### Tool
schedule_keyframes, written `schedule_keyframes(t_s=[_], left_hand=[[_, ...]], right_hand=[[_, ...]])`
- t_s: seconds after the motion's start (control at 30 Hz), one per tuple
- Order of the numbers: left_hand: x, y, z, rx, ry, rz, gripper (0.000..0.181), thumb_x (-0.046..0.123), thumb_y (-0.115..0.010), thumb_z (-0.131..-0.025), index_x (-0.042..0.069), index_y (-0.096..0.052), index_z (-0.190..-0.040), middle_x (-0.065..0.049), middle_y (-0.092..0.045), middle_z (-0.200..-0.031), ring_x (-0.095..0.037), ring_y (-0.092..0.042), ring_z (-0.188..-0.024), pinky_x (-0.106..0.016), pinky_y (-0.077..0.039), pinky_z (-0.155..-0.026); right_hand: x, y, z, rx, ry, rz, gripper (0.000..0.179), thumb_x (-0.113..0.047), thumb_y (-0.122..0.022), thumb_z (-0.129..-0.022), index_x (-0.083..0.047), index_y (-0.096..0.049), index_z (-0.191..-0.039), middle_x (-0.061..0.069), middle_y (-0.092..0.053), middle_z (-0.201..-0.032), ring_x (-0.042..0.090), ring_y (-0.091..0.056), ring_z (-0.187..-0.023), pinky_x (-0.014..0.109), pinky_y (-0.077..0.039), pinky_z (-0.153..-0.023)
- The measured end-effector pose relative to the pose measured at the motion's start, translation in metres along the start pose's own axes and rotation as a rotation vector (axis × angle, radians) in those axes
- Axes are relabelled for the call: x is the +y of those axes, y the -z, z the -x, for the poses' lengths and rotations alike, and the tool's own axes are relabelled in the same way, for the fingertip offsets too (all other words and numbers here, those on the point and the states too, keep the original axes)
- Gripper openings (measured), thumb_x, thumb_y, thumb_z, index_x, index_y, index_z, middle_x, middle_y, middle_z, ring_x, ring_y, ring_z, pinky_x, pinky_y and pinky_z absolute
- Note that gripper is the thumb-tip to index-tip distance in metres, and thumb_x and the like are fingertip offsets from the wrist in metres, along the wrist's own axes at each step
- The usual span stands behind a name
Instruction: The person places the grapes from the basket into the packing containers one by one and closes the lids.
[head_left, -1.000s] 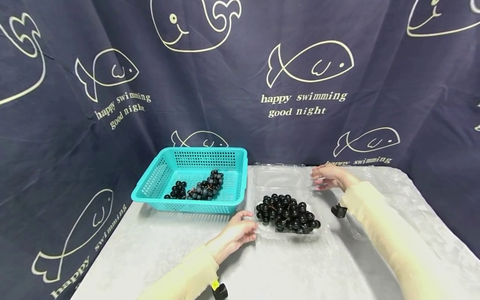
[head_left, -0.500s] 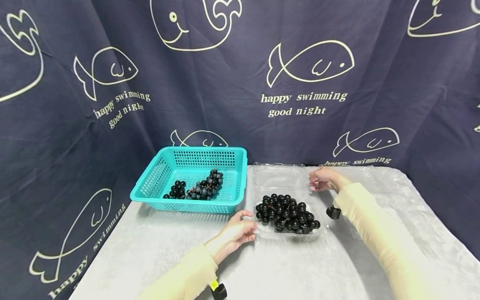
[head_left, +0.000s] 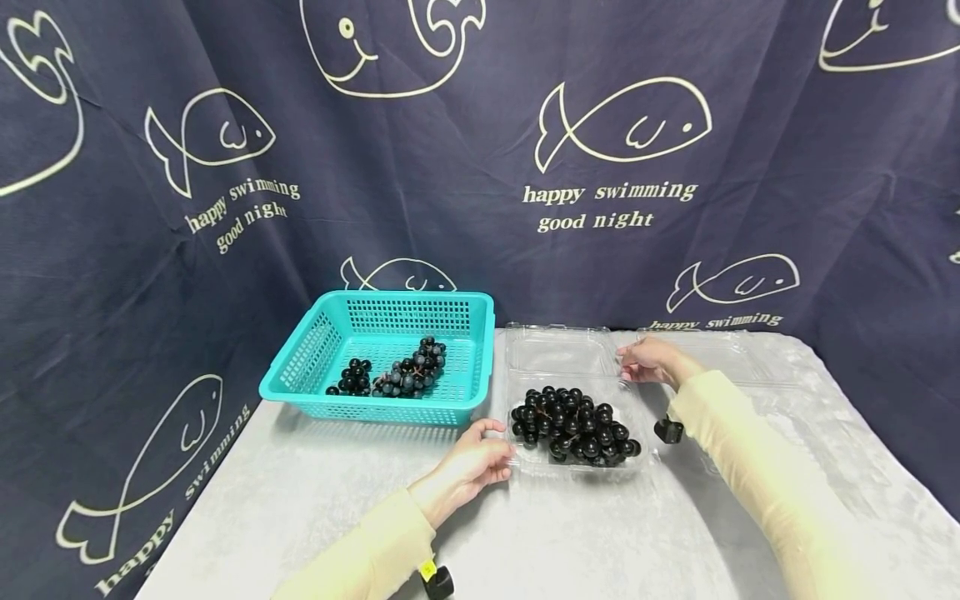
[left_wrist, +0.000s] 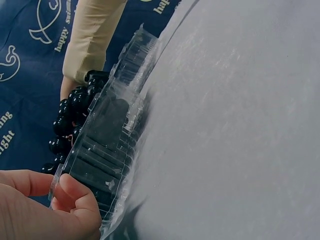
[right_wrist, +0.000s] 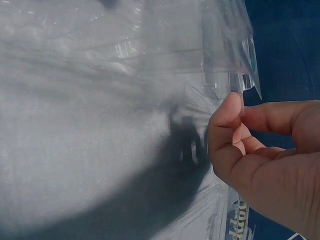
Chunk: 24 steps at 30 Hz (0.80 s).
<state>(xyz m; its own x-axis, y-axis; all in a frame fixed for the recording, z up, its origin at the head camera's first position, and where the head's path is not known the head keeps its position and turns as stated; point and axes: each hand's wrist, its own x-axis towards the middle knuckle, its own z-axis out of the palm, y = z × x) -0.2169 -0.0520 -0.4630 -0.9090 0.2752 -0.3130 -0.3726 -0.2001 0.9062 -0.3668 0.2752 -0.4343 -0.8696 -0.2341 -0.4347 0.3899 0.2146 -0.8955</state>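
Observation:
A clear plastic clamshell container lies opened out on the table, its lid folded back toward the curtain. Black grapes fill its front half. My left hand is at the container's front left side; in the left wrist view, thumb and forefinger of that hand pinch the rim. At the lid's right edge is my right hand. The right wrist view shows this hand pinching the clear plastic edge between thumb and forefinger.
A turquoise basket with black grape bunches stands at the back left. More clear plastic containers lie behind and beside my right forearm. A dark blue fish-print curtain rises along the table's back edge.
My right hand has moved slightly left to the lid's edge, and its fingers have drawn together there. The left hand stays at the container's rim.

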Motion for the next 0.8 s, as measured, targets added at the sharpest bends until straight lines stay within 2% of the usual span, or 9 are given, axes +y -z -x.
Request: schedule_keyframes(t_s=[0.37,0.8], left_hand=[[-0.0009,0.0008,-0.0001,0.000,-0.002,0.000,0.042,-0.010,-0.054,-0.077,0.003,-0.040,-0.115,-0.002,-0.054,-0.070,-0.010,-0.049,-0.060,-0.022,-0.048,-0.056],[-0.0010,0.0004,-0.0003,0.004,-0.007,-0.010,0.045,-0.010,-0.054,-0.076,0.001,-0.039,-0.117,-0.004,-0.052,-0.072,-0.011,-0.050,-0.060,-0.022,-0.049,-0.056]], right_hand=[[-0.0020,-0.0039,0.0065,0.018,0.013,0.082,0.055,0.010,-0.036,-0.087,0.020,-0.016,-0.137,-0.005,-0.044,-0.056,0.005,-0.053,-0.056,0.018,-0.051,-0.062],[-0.0009,-0.0044,0.0072,0.070,0.013,0.096,0.051,0.009,-0.039,-0.088,0.014,-0.022,-0.136,-0.004,-0.044,-0.062,0.005,-0.049,-0.059,0.020,-0.051,-0.063]])
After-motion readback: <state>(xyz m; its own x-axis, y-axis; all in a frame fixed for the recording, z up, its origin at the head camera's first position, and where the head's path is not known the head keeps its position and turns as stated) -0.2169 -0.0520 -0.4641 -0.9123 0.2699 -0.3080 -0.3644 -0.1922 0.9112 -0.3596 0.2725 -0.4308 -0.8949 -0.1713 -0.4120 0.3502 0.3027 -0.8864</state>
